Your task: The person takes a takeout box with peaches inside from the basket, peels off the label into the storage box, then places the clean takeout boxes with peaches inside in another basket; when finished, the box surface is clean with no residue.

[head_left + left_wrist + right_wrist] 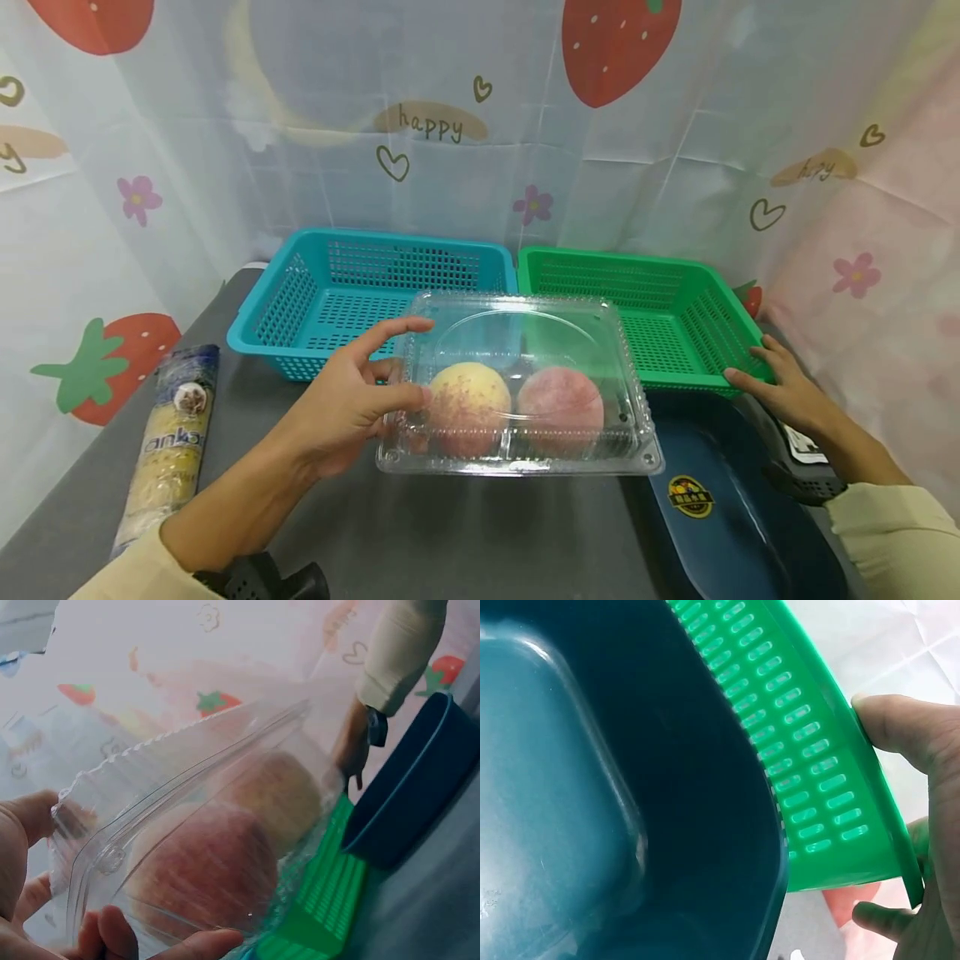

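Observation:
My left hand (341, 404) grips the left side of a clear plastic clamshell box (633, 442), thumb on the near face. The box is tilted and held up above the table. Inside it are a yellowish-pink peach (469, 408) and a redder peach (561, 408), also visible in the left wrist view through the clear plastic (157, 776). At the right, my right hand (791, 396) holds the near right corner of a green basket (663, 343). The right wrist view shows the thumb (900, 727) on its rim (877, 784) and a finger past the corner.
A blue basket (277, 354) stands behind the box, left of the green one. A dark blue tray (731, 533) with a round sticker lies at the near right, against the green basket. A printed packet (168, 442) lies at the left. A patterned curtain (450, 200) hangs behind.

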`<state>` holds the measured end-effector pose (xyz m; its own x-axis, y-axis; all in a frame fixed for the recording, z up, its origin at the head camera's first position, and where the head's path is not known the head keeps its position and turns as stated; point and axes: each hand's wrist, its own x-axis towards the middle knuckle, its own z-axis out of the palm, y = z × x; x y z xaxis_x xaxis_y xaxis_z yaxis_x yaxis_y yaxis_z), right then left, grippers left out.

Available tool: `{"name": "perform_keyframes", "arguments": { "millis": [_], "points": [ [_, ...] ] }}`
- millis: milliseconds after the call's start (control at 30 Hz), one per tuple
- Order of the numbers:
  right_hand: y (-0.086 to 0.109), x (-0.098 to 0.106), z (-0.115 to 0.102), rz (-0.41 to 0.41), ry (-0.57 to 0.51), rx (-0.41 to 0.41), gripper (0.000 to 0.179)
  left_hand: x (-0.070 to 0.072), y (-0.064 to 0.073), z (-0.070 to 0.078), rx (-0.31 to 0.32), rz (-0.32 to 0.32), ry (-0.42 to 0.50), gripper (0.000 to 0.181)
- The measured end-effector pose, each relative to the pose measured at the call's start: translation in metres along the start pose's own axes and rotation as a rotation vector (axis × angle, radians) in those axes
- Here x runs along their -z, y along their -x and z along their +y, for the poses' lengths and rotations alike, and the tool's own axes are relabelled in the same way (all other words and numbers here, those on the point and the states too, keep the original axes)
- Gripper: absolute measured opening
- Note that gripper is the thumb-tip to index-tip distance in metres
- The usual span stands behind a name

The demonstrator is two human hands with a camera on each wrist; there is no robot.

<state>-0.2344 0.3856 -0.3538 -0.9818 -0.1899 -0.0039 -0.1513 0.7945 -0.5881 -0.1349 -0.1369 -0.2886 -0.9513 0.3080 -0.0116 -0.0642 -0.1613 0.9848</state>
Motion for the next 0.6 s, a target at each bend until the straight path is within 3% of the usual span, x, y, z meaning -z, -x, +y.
{"name": "perform_keyframes", "arguments": {
  "millis": [233, 600],
  "points": [
    [0.001, 0.0, -0.002, -0.015, 0.011, -0.002, 0.081, -0.015, -0.024, 0.018, -0.015, 0.009, -0.028, 0.067],
    [0.001, 0.0, -0.002, -0.022, 0.01, -0.021, 0.083, -0.03, -0.076, 0.046, -0.005, 0.031, -0.107, 0.064]
  ]
}}
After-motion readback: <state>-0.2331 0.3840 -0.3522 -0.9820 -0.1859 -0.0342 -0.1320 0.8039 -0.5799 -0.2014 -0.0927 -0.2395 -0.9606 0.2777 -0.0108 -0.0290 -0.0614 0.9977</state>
